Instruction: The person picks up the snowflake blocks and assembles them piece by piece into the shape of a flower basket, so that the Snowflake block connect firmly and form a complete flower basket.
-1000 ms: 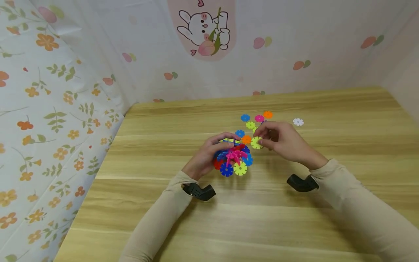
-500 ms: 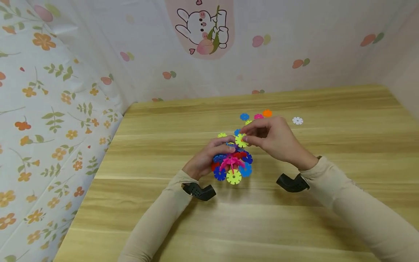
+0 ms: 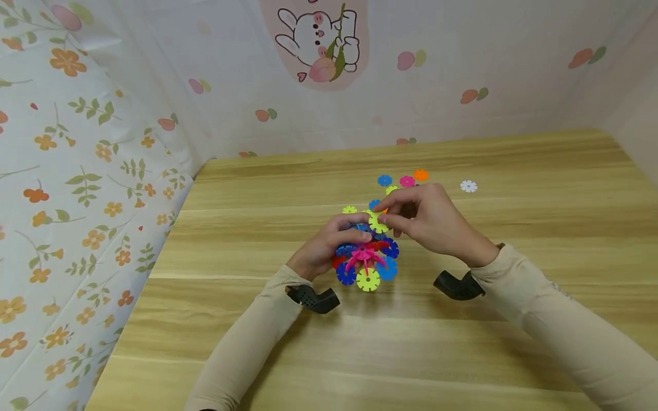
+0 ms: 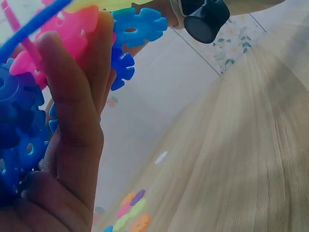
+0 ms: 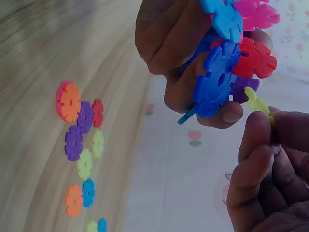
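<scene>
My left hand (image 3: pixel 329 242) grips a cluster of interlocking snowflake discs (image 3: pixel 366 254), in blue, pink, red, purple and yellow-green, above the table. In the left wrist view its thumb and fingers wrap the cluster, and a pink disc (image 4: pixel 72 29) shows by the fingertips. Between thumb and forefinger my right hand (image 3: pixel 439 222) pinches a single yellow-green disc (image 3: pixel 377 224) at the cluster's far side. From the right wrist view this disc (image 5: pixel 256 102) stands edge-on, its tip right at a purple disc (image 5: pixel 244 89) of the cluster. Part of it is hidden by the fingers.
Behind the hands, loose discs lie on the wooden table (image 3: pixel 257 342), among them a blue disc (image 3: pixel 385 180), a pink disc (image 3: pixel 407 181) and an orange disc (image 3: pixel 421 174). One white disc (image 3: pixel 468 186) lies apart to the right. A patterned curtain (image 3: pixel 216 74) hangs behind the table.
My right hand has moved left, bringing the yellow-green disc from beside the loose discs to the cluster. The cluster has tilted and shifted slightly toward me in my left hand.
</scene>
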`<state>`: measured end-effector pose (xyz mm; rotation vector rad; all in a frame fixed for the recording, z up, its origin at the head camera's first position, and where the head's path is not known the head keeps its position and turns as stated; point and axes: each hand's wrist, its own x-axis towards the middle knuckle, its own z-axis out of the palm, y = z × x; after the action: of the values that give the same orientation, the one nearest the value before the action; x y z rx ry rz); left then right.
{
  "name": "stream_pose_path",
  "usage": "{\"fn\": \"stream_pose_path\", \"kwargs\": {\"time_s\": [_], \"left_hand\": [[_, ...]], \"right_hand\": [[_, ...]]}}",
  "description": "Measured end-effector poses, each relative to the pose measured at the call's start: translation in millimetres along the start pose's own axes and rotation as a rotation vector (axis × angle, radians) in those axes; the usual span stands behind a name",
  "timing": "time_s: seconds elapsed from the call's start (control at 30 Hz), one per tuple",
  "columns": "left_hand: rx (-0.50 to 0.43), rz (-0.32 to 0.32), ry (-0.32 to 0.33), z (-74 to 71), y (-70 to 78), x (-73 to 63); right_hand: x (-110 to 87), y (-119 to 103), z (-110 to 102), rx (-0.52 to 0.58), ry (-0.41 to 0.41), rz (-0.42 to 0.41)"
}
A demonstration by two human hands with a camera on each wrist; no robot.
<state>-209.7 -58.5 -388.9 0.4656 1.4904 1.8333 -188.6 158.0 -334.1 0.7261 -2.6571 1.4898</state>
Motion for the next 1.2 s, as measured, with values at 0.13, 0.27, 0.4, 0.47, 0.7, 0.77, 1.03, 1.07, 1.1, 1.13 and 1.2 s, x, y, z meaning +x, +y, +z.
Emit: {"fn": "stream_pose_path", "kwargs": {"time_s": [0.13, 0.27, 0.4, 0.47, 0.7, 0.77, 1.03, 1.07, 1.1, 1.13, 1.2], "left_hand": [[-0.002, -0.016, 0.021, -0.3, 0.1, 2.2], [0.002, -0.036, 0.043, -0.6, -3.5, 4.0], [0.025, -0.057, 0.062, -1.4, -7.3, 6.1], [0.038, -0.062, 0.067, -1.4, -8.2, 6.5], [0.032, -0.061, 0.099, -2.6, -8.9, 6.9], [0.027, -0.082, 0.096, -5.1, -7.3, 6.7], [-0.016, -0.053, 0.057, -10.1, -3.8, 8.9], [-0.03, -0.037, 0.063, -10.2, -4.8, 9.0], [-0.049, -0.021, 0.076, -10.0, -5.7, 9.0], [-0.069, -0.005, 0.089, -9.8, -6.8, 9.1], [-0.098, 0.029, 0.123, -9.1, -8.7, 9.4]], "right_hand": [[1.9, 4.0, 0.6, 0.0, 0.0, 0.013], [2.3, 10.5, 2.4, -0.007, -0.015, 0.025], [2.2, 15.1, 4.2, -0.019, -0.025, 0.008], [1.7, 16.5, 5.1, -0.025, -0.032, -0.005], [0.6, 18.2, 10.0, -0.04, -0.035, -0.06], [2.1, 18.1, 10.7, -0.04, -0.037, -0.068], [1.3, 28.0, 12.2, -0.017, 0.162, -0.019], [0.6, 29.4, 12.9, -0.004, 0.179, -0.013], [-0.1, 30.6, 13.7, 0.006, 0.197, -0.011], [-0.6, 31.8, 14.9, 0.013, 0.214, -0.009], [-1.4, 33.5, 17.4, 0.018, 0.256, -0.01]]}}
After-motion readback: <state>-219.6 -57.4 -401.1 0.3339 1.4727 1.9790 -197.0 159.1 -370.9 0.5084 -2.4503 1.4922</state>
